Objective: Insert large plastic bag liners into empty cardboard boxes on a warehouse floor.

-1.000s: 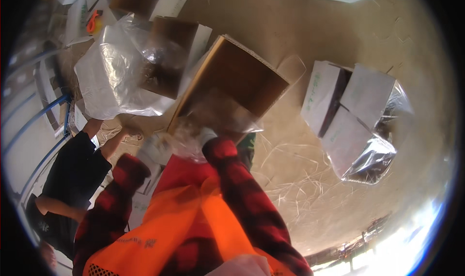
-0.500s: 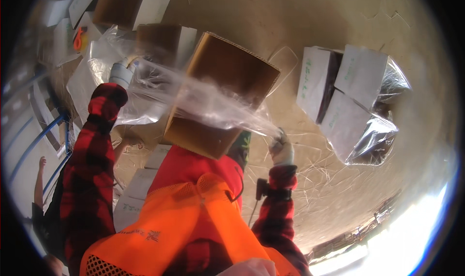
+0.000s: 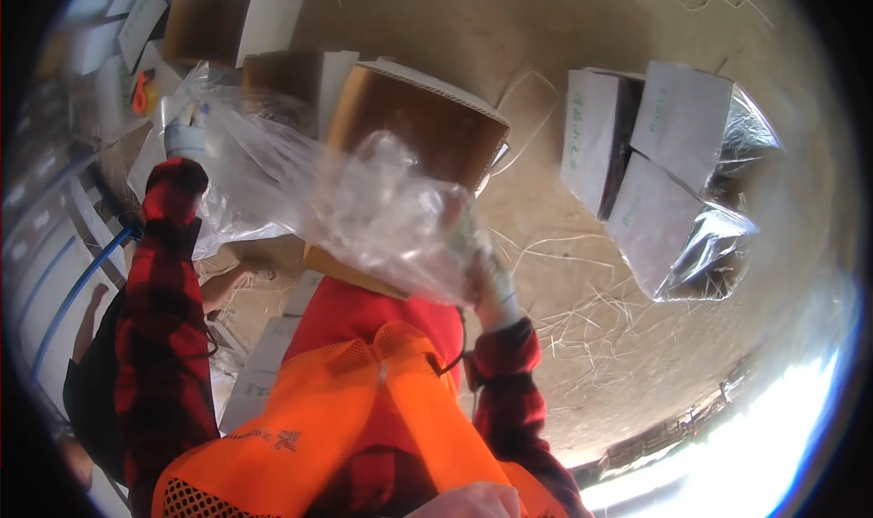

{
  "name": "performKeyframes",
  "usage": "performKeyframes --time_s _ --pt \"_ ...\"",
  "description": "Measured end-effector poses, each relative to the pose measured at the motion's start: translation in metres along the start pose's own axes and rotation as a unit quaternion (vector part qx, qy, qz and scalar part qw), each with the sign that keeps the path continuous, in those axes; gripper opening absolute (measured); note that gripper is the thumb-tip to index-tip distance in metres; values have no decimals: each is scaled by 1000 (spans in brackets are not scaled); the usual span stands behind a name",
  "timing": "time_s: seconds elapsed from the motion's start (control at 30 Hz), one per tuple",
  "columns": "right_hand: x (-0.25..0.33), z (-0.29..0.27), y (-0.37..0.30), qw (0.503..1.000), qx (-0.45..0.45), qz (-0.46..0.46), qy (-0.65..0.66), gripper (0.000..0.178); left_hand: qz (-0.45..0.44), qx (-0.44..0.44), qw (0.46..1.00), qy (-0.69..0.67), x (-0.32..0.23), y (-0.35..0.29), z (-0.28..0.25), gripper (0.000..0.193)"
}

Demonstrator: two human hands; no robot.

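Note:
A clear plastic bag (image 3: 373, 213) stretches loosely across the open top of a brown-lined cardboard box (image 3: 414, 118) in front of me. My left hand (image 3: 186, 134), in a light glove with some fingertips showing, is closed on the bag's left part, over white sheets or box flaps. At the bag's right end, beside the box's near right side, is my gloved right hand (image 3: 482, 272). Motion smears its fingers, so their grip on the plastic cannot be made out. The bag hides the box's near part.
Three white boxes (image 3: 673, 127), some lined with clear plastic, stand on the right. More open boxes (image 3: 205, 27) are at the far left, near an orange-handled tool (image 3: 141, 92). Straw-like strands (image 3: 591, 313) litter the floor. Another person's arm (image 3: 223, 286) shows at left.
My left hand has moved left and slightly nearer me. My right hand has shifted left, and the taut plastic has slackened and bunched over the box. The other person's arm has moved.

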State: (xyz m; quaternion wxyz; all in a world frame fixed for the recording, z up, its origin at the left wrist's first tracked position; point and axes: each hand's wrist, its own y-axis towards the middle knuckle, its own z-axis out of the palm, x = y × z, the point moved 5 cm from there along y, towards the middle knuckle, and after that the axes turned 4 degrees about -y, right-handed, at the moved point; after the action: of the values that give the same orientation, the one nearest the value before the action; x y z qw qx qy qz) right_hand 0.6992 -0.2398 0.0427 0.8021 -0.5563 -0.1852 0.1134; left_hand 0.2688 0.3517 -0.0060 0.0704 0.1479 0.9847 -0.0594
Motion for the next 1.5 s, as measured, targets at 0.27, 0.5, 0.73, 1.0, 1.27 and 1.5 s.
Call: performKeyframes --time_s 0.27,0.5,0.73,1.0,1.27,1.5 --pt "13 -44 43 994 -86 -28 -58 11 152 38 974 162 -76 48 36 53" --pt "166 -73 219 978 -132 -157 32 27 67 -6 998 3 -182 115 130 44" --pt "-34 -144 260 995 -88 -2 -52 37 37 306 951 -34 -112 -51 280 34" --pt "-120 -116 167 832 -11 22 -554 35 93 559 812 136 -75 -163 197 25" --pt "-252 -73 84 895 6 160 -415 27 -29 681 730 38 31 -358 161 21" --pt "-235 -76 143 983 -147 -31 -108 28 -202 498 824 -179 -12 -349 198 24"
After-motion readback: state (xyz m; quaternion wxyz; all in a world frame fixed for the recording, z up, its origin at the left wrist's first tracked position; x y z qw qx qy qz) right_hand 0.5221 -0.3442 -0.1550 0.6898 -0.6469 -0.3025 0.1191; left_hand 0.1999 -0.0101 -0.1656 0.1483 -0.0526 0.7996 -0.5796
